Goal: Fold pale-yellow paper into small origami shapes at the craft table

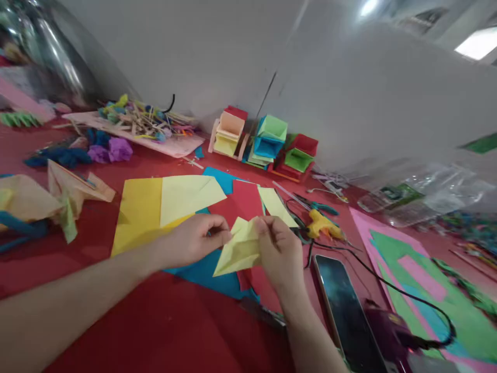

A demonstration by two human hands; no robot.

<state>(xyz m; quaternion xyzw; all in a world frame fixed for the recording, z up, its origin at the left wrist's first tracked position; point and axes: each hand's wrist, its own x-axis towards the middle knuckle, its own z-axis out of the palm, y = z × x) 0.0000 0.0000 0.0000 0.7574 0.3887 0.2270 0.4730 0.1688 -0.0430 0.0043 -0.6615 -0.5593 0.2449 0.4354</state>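
Both my hands hold a folded pale yellow paper piece (239, 249) above the red table (155, 321). My left hand (196, 239) pinches its left corner with fingers closed. My right hand (277, 251) grips its right side, fingers curled around the fold. Under the hands lie flat sheets: yellow paper (155, 207), a blue sheet (212, 274) and a red sheet (246, 199).
A phone (345, 311) lies right of my right hand, with a black cable (388, 285) and a yellow glue gun (322, 224) beside scissors (316, 206). Coloured paper boxes (267, 142) stand by the wall. A stick pile (143, 122), pompoms (108, 150), folded shapes (58, 197) and pink-green sheets (419, 280) surround.
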